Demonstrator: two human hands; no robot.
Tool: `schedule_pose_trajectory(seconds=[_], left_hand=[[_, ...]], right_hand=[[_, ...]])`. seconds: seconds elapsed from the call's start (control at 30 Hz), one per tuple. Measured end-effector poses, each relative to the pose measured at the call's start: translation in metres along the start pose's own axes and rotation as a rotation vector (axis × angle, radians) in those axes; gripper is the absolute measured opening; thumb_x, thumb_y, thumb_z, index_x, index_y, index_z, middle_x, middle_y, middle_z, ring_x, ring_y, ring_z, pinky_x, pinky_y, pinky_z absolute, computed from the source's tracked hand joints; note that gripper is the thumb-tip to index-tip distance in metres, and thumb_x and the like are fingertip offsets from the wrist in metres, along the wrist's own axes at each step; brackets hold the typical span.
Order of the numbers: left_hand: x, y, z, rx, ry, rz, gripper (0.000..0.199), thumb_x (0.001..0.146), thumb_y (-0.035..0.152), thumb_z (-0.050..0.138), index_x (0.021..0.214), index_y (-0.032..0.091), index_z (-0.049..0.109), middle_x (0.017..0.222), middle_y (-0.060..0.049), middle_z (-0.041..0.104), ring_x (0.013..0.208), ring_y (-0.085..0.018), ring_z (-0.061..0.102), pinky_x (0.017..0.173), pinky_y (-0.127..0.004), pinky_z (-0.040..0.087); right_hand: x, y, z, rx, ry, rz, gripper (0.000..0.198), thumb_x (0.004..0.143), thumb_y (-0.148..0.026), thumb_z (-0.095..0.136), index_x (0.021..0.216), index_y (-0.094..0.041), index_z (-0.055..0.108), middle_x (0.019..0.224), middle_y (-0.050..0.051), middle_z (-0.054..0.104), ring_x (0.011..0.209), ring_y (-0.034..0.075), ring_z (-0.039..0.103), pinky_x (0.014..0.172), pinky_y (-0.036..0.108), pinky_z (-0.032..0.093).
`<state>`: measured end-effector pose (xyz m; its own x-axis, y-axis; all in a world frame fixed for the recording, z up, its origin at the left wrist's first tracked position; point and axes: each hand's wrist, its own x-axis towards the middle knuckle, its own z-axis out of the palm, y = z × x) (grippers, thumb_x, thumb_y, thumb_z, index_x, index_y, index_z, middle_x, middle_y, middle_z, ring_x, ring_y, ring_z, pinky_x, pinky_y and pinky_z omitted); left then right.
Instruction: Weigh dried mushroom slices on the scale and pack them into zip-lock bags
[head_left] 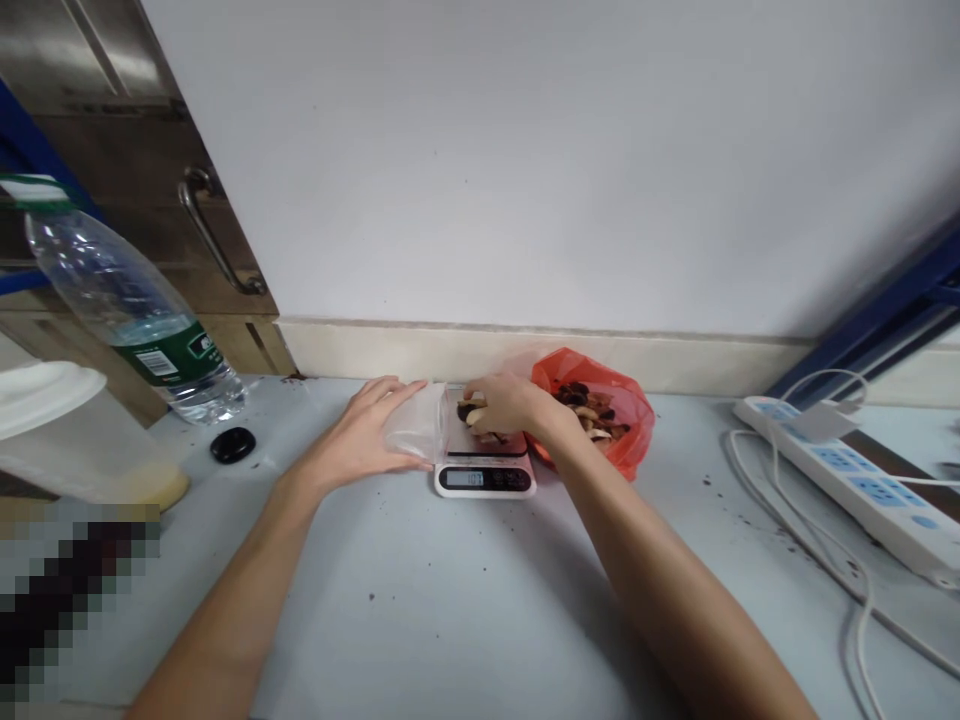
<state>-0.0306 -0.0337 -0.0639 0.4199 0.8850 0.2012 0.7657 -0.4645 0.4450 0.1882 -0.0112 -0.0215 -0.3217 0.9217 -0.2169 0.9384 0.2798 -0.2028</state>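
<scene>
Pale table [420, 625], left hand [364, 430] holding clear bag [416, 425], right hand [504, 403] grasping mushrooms [466, 410] over scale [486, 482]

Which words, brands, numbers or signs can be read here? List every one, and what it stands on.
"107": on the display of the scale; the last digit is a little blurred.
Markings right of that number: too small to read.
White lettering on the green label of the bottle: cut off and unreadable; a barcode shows beside it, its digits too small.
No text can be made out on the power strip.
</scene>
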Motion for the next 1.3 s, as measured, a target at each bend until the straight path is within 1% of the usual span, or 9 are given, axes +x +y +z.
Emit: schedule_pose_trajectory(seconds=[0.1, 0.3, 0.53, 0.7, 0.8, 0.93, 1.03, 1.1, 1.3], left_hand=[[-0.001, 0.001, 0.003, -0.027, 0.027, 0.016, 0.090, 0.062, 0.056, 0.084, 0.141, 0.026, 0.054, 0.144, -0.012, 0.051, 0.138, -0.036, 0.043, 0.118, -0.049, 0.035], [-0.001, 0.003, 0.003, -0.070, 0.098, 0.008, 0.078, 0.068, 0.056, 0.079, 0.135, 0.024, 0.057, 0.136, -0.012, 0.057, 0.129, -0.033, 0.052, 0.114, -0.048, 0.040], [0.002, 0.002, 0.009, -0.087, 0.062, -0.024, 0.080, 0.067, 0.058, 0.078, 0.137, 0.026, 0.057, 0.131, -0.010, 0.058, 0.125, -0.034, 0.053, 0.112, -0.048, 0.041], [0.002, 0.003, 0.011, -0.066, 0.063, -0.025, 0.078, 0.068, 0.057, 0.077, 0.137, 0.024, 0.058, 0.132, -0.010, 0.059, 0.125, -0.034, 0.053, 0.112, -0.046, 0.041], [0.001, 0.005, 0.010, -0.054, 0.078, -0.024, 0.078, 0.069, 0.060, 0.076, 0.136, 0.025, 0.058, 0.131, -0.009, 0.060, 0.125, -0.034, 0.053, 0.111, -0.047, 0.042], [0.001, 0.008, 0.009, -0.038, 0.109, -0.022, 0.079, 0.066, 0.064, 0.076, 0.133, 0.026, 0.060, 0.127, -0.008, 0.062, 0.124, -0.036, 0.054, 0.109, -0.048, 0.044], [0.002, 0.010, 0.010, -0.018, 0.111, -0.024, 0.077, 0.067, 0.062, 0.076, 0.133, 0.025, 0.060, 0.125, -0.009, 0.064, 0.124, -0.036, 0.054, 0.109, -0.047, 0.044], [0.002, 0.011, 0.011, -0.002, 0.110, -0.015, 0.076, 0.068, 0.062, 0.076, 0.133, 0.025, 0.060, 0.124, -0.009, 0.065, 0.124, -0.036, 0.054, 0.108, -0.049, 0.045], [0.003, 0.015, 0.016, -0.010, 0.110, 0.020, 0.078, 0.065, 0.066, 0.078, 0.131, 0.026, 0.062, 0.124, -0.011, 0.065, 0.123, -0.037, 0.054, 0.107, -0.052, 0.045]], right_hand=[[0.003, 0.001, 0.003, 0.008, 0.029, -0.019, 0.057, 0.070, -0.015, 0.062, 0.126, -0.022, 0.070, 0.113, 0.013, 0.076, 0.096, 0.030, 0.071, 0.064, 0.030, 0.046], [0.006, 0.008, 0.006, 0.069, 0.033, -0.045, 0.059, 0.068, -0.017, 0.068, 0.126, -0.021, 0.069, 0.110, 0.011, 0.076, 0.091, 0.027, 0.070, 0.065, 0.029, 0.046], [0.006, 0.016, 0.003, 0.230, 0.094, -0.052, 0.044, 0.068, -0.009, 0.064, 0.110, -0.019, 0.073, 0.100, 0.007, 0.077, 0.082, 0.019, 0.069, 0.063, 0.024, 0.047], [0.002, 0.018, -0.001, 0.320, 0.094, -0.073, 0.039, 0.067, -0.008, 0.067, 0.104, -0.020, 0.073, 0.104, 0.006, 0.076, 0.083, 0.018, 0.068, 0.065, 0.023, 0.049], [-0.005, 0.021, -0.005, 0.465, 0.096, -0.103, 0.035, 0.066, -0.007, 0.067, 0.098, -0.020, 0.072, 0.094, 0.003, 0.075, 0.073, 0.016, 0.067, 0.062, 0.024, 0.049], [-0.016, 0.026, -0.013, 0.649, 0.087, -0.114, 0.035, 0.066, -0.004, 0.062, 0.096, -0.020, 0.069, 0.071, -0.003, 0.068, 0.060, 0.013, 0.061, 0.057, 0.024, 0.048], [-0.019, 0.029, -0.016, 0.653, 0.106, -0.131, 0.032, 0.065, -0.003, 0.061, 0.091, -0.019, 0.069, 0.065, -0.004, 0.064, 0.061, 0.013, 0.061, 0.059, 0.024, 0.048], [-0.019, 0.029, -0.017, 0.645, 0.082, -0.160, 0.033, 0.065, -0.003, 0.061, 0.092, -0.018, 0.070, 0.066, -0.003, 0.065, 0.063, 0.013, 0.062, 0.060, 0.024, 0.049], [-0.020, 0.025, -0.019, 0.571, 0.012, -0.388, 0.033, 0.066, -0.004, 0.065, 0.094, -0.020, 0.074, 0.089, 0.002, 0.075, 0.084, 0.017, 0.068, 0.067, 0.026, 0.053]])
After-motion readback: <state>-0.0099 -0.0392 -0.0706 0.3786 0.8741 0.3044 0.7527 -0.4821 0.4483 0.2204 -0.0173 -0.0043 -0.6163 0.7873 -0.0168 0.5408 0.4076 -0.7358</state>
